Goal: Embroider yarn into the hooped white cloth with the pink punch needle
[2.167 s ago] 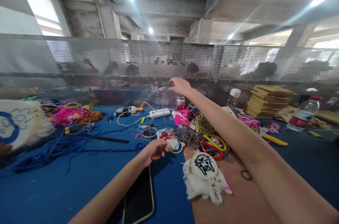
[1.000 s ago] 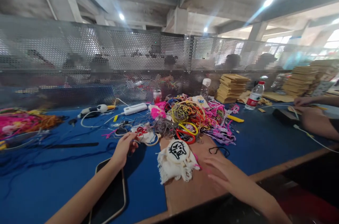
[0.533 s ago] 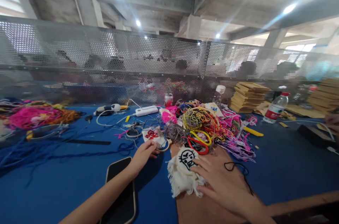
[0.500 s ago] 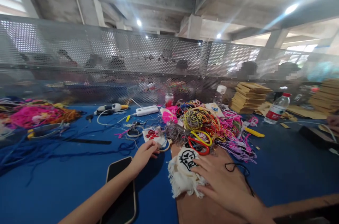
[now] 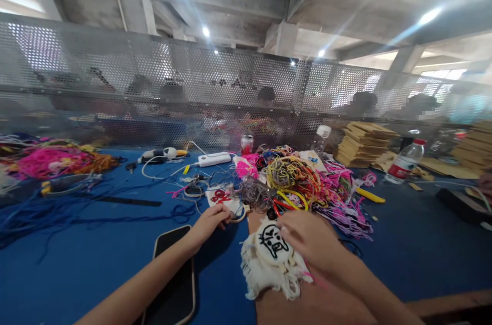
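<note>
My left hand [image 5: 212, 220] is closed at the lower edge of a small embroidery hoop [image 5: 242, 216], beside white cloth with red stitching [image 5: 221, 197]. My right hand [image 5: 305, 235] has curled fingers at the top right of another piece, a frayed white cloth [image 5: 265, 279] stretched in a round hoop with a black stitched face [image 5: 274, 243]. Just above those fingers lie scissors with red and yellow handles [image 5: 294, 198]; the hand covers part of the red loop. What the right fingertips pinch, if anything, is hidden.
A tangled heap of coloured yarn [image 5: 292, 174] lies behind the hands. A phone [image 5: 172, 273] rests under my left forearm. Brown board [image 5: 292, 309] lies beneath the frayed cloth. Farther right stand a water bottle [image 5: 405, 163] and stacked brown packets [image 5: 363, 143]; perforated metal panels [image 5: 215, 94] rise behind.
My right hand has lifted from the black-stitched cloth and curled its fingers near the scissors' red handle, uncovering more of the stitched face. My left hand stays at its hoop.
</note>
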A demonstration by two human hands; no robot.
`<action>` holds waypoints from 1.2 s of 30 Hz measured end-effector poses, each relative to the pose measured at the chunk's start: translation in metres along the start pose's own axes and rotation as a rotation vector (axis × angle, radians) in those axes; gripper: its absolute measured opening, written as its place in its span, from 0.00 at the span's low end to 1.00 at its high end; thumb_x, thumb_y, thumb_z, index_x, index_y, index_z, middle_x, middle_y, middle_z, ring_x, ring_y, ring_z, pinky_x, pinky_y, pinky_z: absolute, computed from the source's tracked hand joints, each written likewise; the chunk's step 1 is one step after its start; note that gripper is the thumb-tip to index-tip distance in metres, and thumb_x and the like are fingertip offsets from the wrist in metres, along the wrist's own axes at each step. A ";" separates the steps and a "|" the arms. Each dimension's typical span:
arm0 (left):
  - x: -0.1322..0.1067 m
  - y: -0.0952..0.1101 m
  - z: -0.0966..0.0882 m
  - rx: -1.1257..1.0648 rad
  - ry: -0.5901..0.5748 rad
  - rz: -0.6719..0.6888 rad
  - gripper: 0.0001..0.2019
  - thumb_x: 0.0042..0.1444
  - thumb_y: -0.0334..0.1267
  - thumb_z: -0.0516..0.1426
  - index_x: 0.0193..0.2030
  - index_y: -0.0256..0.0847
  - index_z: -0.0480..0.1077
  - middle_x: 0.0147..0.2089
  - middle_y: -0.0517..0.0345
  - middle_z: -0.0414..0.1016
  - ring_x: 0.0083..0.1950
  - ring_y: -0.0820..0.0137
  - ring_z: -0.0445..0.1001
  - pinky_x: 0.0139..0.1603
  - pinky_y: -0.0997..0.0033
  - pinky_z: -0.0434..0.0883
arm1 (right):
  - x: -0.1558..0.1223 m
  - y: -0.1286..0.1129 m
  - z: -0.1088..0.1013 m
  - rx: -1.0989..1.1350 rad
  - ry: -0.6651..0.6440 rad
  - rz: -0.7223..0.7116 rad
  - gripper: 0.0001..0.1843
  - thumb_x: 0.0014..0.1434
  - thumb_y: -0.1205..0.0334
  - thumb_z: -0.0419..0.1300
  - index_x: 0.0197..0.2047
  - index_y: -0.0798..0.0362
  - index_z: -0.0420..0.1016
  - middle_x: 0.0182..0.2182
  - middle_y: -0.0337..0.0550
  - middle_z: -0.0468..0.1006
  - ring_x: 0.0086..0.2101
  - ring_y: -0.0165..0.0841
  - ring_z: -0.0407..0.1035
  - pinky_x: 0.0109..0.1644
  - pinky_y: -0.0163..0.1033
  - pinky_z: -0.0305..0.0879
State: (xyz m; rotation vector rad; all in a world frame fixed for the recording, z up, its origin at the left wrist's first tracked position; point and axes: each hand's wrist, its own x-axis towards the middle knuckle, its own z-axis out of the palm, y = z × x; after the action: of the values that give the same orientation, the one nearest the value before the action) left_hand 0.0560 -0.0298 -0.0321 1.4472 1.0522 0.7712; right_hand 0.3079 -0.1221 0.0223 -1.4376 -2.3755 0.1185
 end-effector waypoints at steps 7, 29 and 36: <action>0.004 -0.004 -0.002 0.021 -0.005 -0.005 0.12 0.43 0.46 0.54 0.24 0.38 0.62 0.26 0.60 0.65 0.30 0.72 0.64 0.29 0.74 0.62 | 0.087 0.068 -0.014 -0.423 0.163 0.198 0.27 0.50 0.63 0.57 0.55 0.56 0.63 0.51 0.51 0.68 0.51 0.41 0.60 0.54 0.44 0.54; 0.010 -0.015 -0.007 0.086 -0.028 0.028 0.13 0.47 0.47 0.54 0.27 0.38 0.64 0.26 0.61 0.64 0.28 0.73 0.63 0.29 0.74 0.61 | 0.046 0.152 -0.072 0.107 0.293 0.302 0.14 0.55 0.55 0.53 0.38 0.54 0.72 0.30 0.42 0.77 0.29 0.32 0.71 0.35 0.35 0.63; 0.006 -0.009 -0.006 0.088 -0.048 0.045 0.13 0.47 0.48 0.54 0.25 0.38 0.63 0.26 0.61 0.64 0.29 0.72 0.63 0.29 0.74 0.61 | 0.043 0.134 -0.063 -0.066 0.188 0.246 0.09 0.53 0.60 0.55 0.37 0.52 0.72 0.30 0.41 0.76 0.30 0.32 0.69 0.35 0.35 0.61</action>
State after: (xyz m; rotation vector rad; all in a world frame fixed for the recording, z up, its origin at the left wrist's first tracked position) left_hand 0.0514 -0.0218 -0.0402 1.5617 1.0307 0.7258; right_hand 0.4243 -0.0274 0.0584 -1.6881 -2.0655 -0.0323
